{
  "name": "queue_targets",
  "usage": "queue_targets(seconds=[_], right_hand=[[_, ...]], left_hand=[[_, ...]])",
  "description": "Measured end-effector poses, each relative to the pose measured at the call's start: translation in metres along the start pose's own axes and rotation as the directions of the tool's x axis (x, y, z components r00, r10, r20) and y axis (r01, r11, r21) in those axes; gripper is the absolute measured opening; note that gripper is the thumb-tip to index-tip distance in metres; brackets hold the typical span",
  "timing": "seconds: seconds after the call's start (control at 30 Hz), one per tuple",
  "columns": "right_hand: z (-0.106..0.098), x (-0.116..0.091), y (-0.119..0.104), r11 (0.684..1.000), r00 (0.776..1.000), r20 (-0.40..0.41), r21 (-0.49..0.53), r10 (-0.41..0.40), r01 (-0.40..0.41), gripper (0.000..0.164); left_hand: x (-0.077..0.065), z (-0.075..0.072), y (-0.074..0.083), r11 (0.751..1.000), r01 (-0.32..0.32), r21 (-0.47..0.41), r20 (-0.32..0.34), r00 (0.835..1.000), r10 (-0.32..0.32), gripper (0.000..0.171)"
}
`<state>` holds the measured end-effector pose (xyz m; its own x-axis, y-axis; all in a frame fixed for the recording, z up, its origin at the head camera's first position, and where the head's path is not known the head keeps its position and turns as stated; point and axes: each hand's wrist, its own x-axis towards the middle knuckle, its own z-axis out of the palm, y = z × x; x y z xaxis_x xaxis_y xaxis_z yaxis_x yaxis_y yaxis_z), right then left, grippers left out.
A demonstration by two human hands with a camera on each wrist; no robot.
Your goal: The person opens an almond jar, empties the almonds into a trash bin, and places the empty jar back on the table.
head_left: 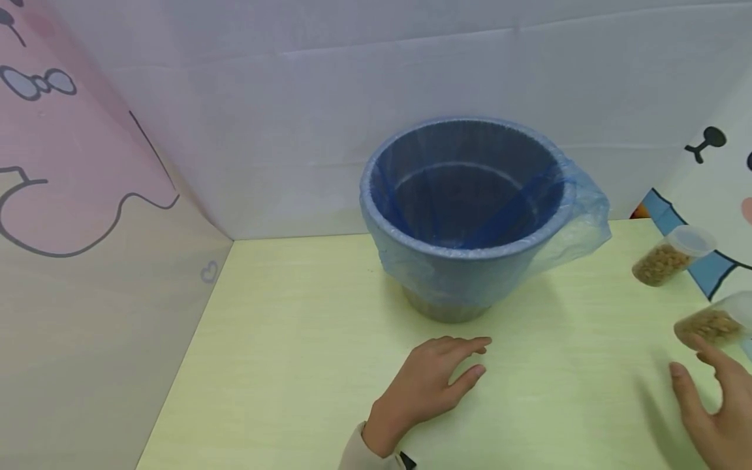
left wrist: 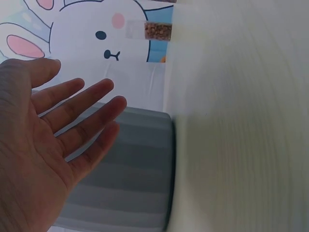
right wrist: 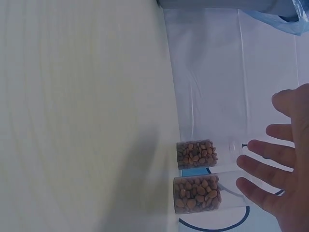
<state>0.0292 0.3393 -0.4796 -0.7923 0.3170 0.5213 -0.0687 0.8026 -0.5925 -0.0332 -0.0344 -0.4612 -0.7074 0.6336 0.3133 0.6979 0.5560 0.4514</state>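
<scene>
My left hand (head_left: 425,385) hovers over the table in front of a grey bin (head_left: 464,281), its fingers extended and holding nothing. A thin blue plastic bag (head_left: 578,222) lines the bin, folds over its rim and bunches out at the right. In the left wrist view the palm shows bare beside the bin's ribbed wall (left wrist: 130,179). My right hand (head_left: 725,411) reaches toward the nearer clear jar (head_left: 713,326), thumb and fingers spread. Almond-like brown nuts (right wrist: 197,195) partly fill this jar. Behind it stands a second jar (head_left: 660,264) of similar nuts.
The pale yellow-green table (head_left: 282,339) meets a white cloth wall (head_left: 282,150) behind the bin. A panel with pink cartoon art (head_left: 76,163) stands at the left. Another cartoon panel (head_left: 705,189) rises behind the jars at the right.
</scene>
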Motion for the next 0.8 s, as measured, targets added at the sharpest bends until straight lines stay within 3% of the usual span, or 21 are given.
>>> queue_targets(seconds=[0.13,0.5,0.8], right_hand=[[0.000,0.001,0.001,0.999,0.999,-0.011,-0.017,0.037,-0.038,0.045],[-0.002,0.011,0.006,1.000,0.998,-0.063,0.023,-0.003,0.004,0.046],[-0.002,0.019,0.008,0.998,0.996,-0.069,0.016,0.055,-0.054,0.044]], left_hand=[[0.005,0.005,0.001,1.000,-0.014,0.015,0.010,1.000,0.014,0.040],[0.028,0.013,0.006,0.999,-0.049,-0.022,0.045,0.998,0.049,0.042],[0.043,0.014,0.010,0.996,-0.040,-0.076,0.093,0.995,0.047,0.043]])
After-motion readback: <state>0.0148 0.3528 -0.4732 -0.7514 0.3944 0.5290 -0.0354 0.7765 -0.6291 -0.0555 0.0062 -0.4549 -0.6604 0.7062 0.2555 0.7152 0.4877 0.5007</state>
